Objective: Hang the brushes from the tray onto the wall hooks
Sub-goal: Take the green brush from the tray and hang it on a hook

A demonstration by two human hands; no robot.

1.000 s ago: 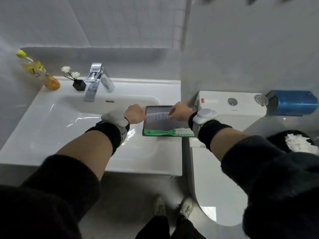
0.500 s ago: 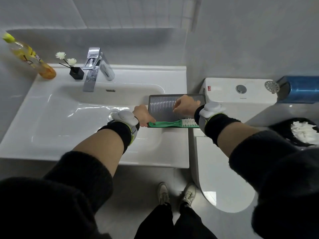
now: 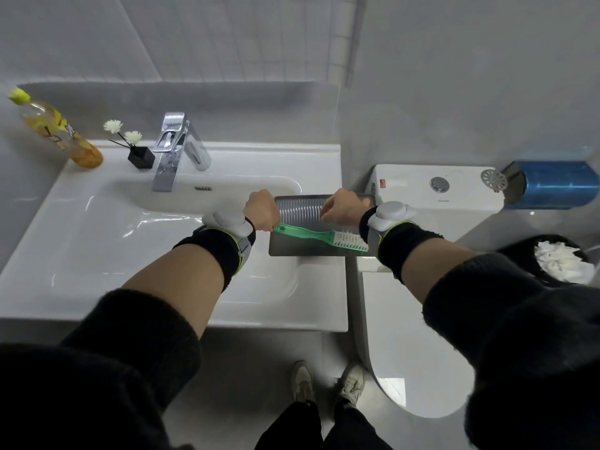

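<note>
Toilet tank (image 3: 435,190): small red square sticker at its front left corner, characters too small to read; faint grey mark under the flush button, not legible
Yellow bottle (image 3: 55,131): label with large characters, blurred, unreadable
No other writing can be made out

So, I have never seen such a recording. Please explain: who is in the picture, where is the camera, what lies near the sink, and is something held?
There is no machine here. A person works with two bare hands, and one camera on the head looks down at them, so you see the arms, sleeves and shoes. A grey tray rests on the right edge of the white sink, beside a toilet. A green brush with white bristles lies across the tray. The left hand has its grip on the end of the brush handle. The right hand is over the tray's ribbed part; whether it holds anything cannot be seen. No wall hooks are in view.
</note>
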